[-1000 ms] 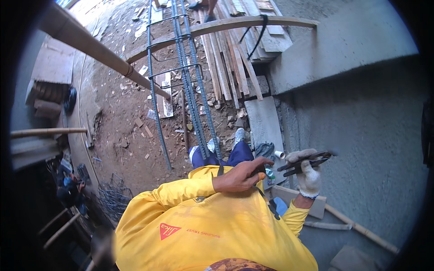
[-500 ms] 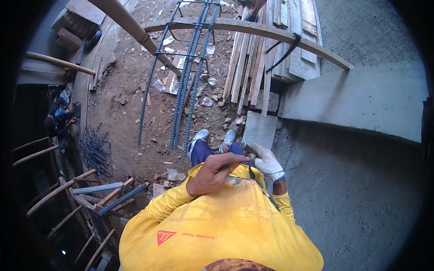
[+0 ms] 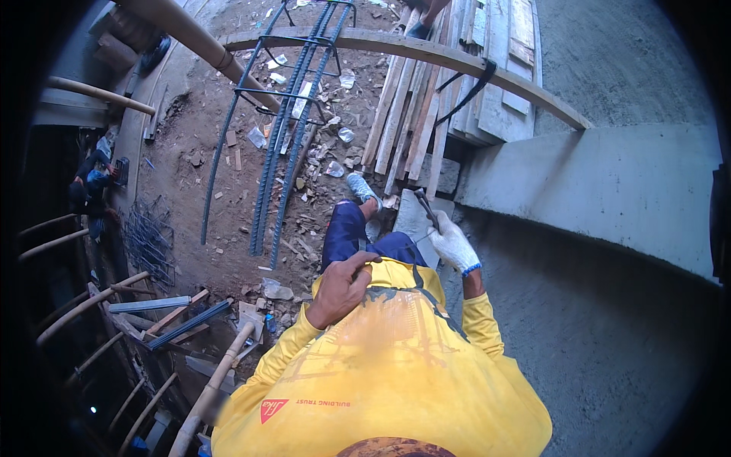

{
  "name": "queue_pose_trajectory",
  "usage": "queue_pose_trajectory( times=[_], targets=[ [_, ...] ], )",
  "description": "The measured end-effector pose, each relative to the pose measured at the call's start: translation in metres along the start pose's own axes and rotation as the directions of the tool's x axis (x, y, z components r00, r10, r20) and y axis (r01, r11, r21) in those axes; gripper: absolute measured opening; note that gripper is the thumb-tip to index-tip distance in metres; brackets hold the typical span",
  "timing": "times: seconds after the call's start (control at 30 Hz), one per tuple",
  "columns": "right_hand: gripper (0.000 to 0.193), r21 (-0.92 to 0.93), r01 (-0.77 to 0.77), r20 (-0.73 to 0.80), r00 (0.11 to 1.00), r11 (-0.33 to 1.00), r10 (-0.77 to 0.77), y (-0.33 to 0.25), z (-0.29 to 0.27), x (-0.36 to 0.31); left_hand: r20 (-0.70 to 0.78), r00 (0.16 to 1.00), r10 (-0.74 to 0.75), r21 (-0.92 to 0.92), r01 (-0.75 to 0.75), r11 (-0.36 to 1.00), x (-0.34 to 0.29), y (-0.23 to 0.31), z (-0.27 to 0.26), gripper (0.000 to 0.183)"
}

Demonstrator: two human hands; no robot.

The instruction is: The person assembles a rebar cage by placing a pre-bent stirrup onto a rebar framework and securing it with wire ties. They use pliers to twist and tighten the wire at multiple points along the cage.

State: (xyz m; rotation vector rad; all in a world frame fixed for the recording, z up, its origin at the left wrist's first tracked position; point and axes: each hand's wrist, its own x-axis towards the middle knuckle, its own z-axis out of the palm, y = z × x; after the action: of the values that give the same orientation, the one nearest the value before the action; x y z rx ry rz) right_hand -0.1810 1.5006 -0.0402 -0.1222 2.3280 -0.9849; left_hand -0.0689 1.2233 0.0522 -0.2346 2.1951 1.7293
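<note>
My right hand (image 3: 453, 245), in a white knit glove with a blue cuff edge, is closed around dark metal pincers (image 3: 427, 209), whose head points up and away. A thin wire (image 3: 420, 239) shows beside the glove. My bare left hand (image 3: 343, 288) is at my waist, against the yellow shirt (image 3: 381, 350). Its fingers are curled with thumb and forefinger pressed together; what they hold, if anything, is hidden. Ahead and to the left stands a rebar cage (image 3: 285, 129) of ribbed bars with square stirrups.
A wooden beam (image 3: 411, 47) crosses ahead, meeting a bamboo pole (image 3: 205, 46). Planks (image 3: 426, 99) are stacked beyond my feet. A concrete ledge (image 3: 586, 183) runs along the right. Lower left are bamboo poles (image 3: 213, 388) and steel bars (image 3: 190, 324). Another person (image 3: 95, 183) crouches far left.
My right hand has moved forward with the pincers, away from my left hand. My left hand has drawn back slightly leftward. One foot has stepped forward, and the scene has shifted left.
</note>
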Motion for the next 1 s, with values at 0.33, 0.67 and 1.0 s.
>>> queue_pose_trajectory(
  times=[0.33,0.67,1.0],
  targets=[
    [0.037,0.032,0.111,-0.058,0.992,0.993,-0.109,-0.094,-0.085,0.142,-0.18,0.983,-0.033,-0.16,0.004,0.987,0.091,0.014,-0.023,0.029],
    [0.025,0.454,0.206,-0.065,0.978,0.867,-0.199,-0.178,-0.12,0.205,-0.21,0.97,-0.125,-0.047,0.118,0.992,0.111,0.05,-0.055,0.028],
    [0.018,0.418,0.603,-0.248,0.795,0.679,-0.553,-0.3,-0.13,0.24,-0.503,0.855,-0.124,-0.177,0.039,0.983,0.103,0.041,-0.049,0.027]
  ],
)
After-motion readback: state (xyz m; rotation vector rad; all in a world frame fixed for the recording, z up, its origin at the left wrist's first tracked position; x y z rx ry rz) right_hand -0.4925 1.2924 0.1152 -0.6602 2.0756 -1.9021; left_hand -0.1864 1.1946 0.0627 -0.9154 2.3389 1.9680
